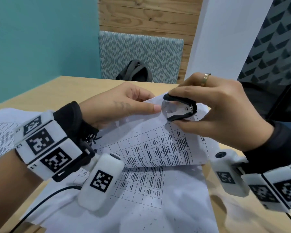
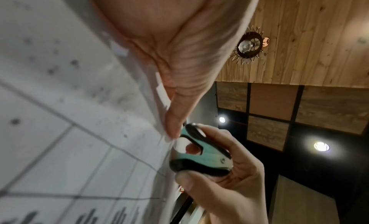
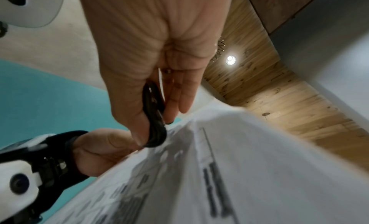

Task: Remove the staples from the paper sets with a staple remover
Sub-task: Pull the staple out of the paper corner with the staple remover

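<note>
A stapled paper set (image 1: pixel 154 145) printed with a table is lifted off the desk, its top corner raised. My left hand (image 1: pixel 124 105) pinches that corner between thumb and fingers; the thumb (image 2: pixel 175 117) presses on the sheet edge. My right hand (image 1: pixel 213 111) grips a black and metal staple remover (image 1: pixel 178 108) with its claws set against the same corner. The tool (image 2: pixel 199 151) is squeezed between thumb and fingers, and its black handle (image 3: pixel 154 117) meets the paper edge (image 3: pixel 199 164). The staple itself is hidden.
More printed sheets (image 1: pixel 141 199) lie flat on the wooden desk (image 1: pixel 40 91) beneath, with another stack (image 1: pixel 2 132) at the left. A black cable (image 1: pixel 45 199) crosses the front left. A dark bag (image 1: pixel 136 71) sits on a patterned seat beyond the desk.
</note>
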Motion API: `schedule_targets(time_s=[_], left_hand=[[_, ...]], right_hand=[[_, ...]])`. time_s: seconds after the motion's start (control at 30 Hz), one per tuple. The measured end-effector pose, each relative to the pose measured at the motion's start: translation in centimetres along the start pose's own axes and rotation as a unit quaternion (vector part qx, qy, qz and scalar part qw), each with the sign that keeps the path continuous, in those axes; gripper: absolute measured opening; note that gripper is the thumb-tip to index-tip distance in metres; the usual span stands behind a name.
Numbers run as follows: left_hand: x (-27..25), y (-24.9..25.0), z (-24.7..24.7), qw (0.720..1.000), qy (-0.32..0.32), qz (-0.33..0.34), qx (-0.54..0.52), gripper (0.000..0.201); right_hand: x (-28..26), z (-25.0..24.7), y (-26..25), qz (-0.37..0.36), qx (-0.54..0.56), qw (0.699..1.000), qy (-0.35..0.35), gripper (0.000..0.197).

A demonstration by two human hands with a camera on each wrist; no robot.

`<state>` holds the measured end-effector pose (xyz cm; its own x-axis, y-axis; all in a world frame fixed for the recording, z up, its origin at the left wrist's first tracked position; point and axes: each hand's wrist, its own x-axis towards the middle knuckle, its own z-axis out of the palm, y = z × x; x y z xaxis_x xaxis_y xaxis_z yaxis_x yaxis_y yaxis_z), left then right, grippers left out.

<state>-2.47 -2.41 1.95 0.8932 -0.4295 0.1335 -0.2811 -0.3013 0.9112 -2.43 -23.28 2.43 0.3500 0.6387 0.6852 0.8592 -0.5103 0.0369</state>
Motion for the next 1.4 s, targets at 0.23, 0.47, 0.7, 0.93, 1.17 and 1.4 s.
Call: schedule_targets(time_s=[0.23,0.47,0.7,0.93,1.17,1.4], left_hand=[[-0.1,0.3,0.1,0.999,-0.024,-0.023,-0.037,0.033],[-0.1,0.6,0.2,0.996,-0.029,-0.049,-0.066,0.026],[-0.2,0.9,0.3,0.992,-0.025,-0.065,-0.102,0.024],[-0.4,1.1,0.4,0.993,-0.026,-0.064,-0.100,0.027],[-0.4,0.9,0.6,0.993,-0.016,-0.065,-0.093,0.035],[-0.5,0.9,0.6,0.995,-0.025,-0.056,-0.085,0.023]], right_hand=[[-0.1,-0.1,-0.1,-0.040,-0.042,0.998,-0.015,0.028],[-0.1,-0.3,-0.2,-0.055,-0.065,0.995,-0.045,0.025],[-0.1,-0.4,-0.2,-0.057,-0.065,0.995,-0.054,0.024],[-0.2,-0.2,-0.5,-0.071,-0.119,0.989,-0.041,0.019],[-0.3,0.0,-1.3,-0.070,-0.167,0.983,-0.016,0.011],[-0.2,-0.1,-1.6,-0.055,-0.168,0.984,-0.006,0.013]])
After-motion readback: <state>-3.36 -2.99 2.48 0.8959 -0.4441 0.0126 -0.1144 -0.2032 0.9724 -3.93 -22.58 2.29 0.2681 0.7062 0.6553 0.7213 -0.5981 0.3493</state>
